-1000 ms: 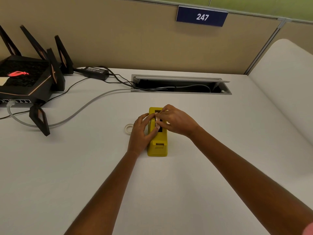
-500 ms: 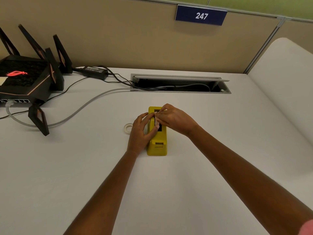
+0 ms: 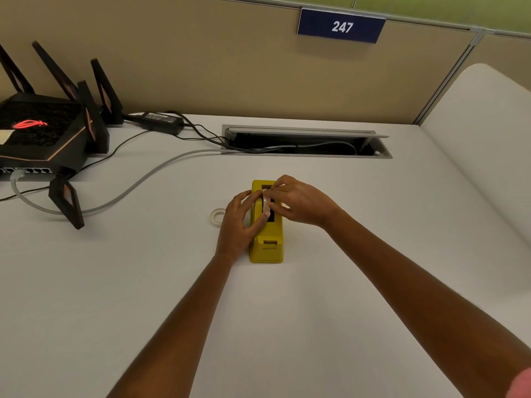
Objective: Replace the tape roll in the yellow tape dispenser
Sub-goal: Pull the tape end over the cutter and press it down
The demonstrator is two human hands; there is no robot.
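The yellow tape dispenser [image 3: 267, 245] stands on the white desk, its cutter end toward me. My left hand [image 3: 238, 225] clasps its left side, thumb on the top by the dark slot. My right hand [image 3: 298, 202] reaches over the top and pinches a pale tape roll [image 3: 266, 203] that sits edge-on in the slot, mostly hidden by my fingers. A second small white tape ring [image 3: 217, 216] lies flat on the desk just left of my left hand.
A black router [image 3: 43, 133] with upright antennas sits at the far left, with a grey cable [image 3: 143, 179] and black cords running to an open cable hatch [image 3: 307, 142] behind the dispenser. A beige partition stands at the back; a white curved panel [image 3: 482, 145] rises on the right.
Both hands stay on the dispenser. The right fingers have shifted slightly on the tape roll in the slot; nothing else moved.
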